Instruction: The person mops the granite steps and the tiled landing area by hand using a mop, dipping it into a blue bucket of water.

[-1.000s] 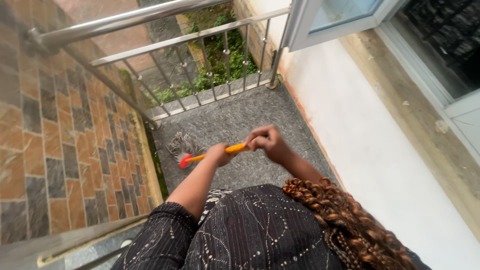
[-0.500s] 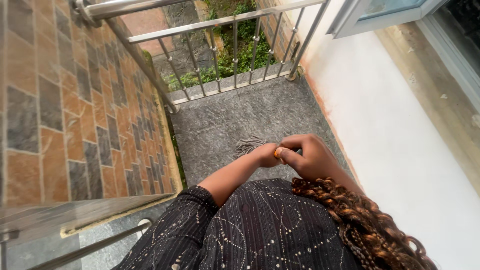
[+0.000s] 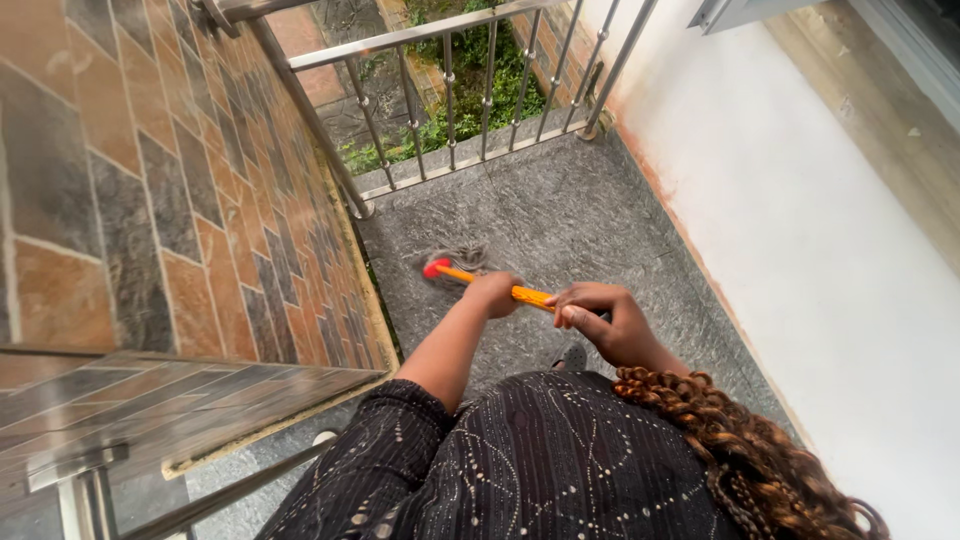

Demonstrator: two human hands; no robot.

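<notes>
- Mop (image 3: 455, 270) lies on the grey floor (image 3: 560, 220), head ahead and to the left of both hands.
- Handle runs diagonally from the head back towards the body.
- Left hand (image 3: 493, 293) grips nearer the head; right hand (image 3: 605, 318) closes round the near end.

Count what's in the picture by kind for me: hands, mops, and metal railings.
Hands: 2, the left hand and the right hand, both gripping the mop handle
Mops: 1, the mop with an orange handle and grey strands on the grey floor
Metal railings: 2, the far railing and the near railing
Total: 5
</notes>
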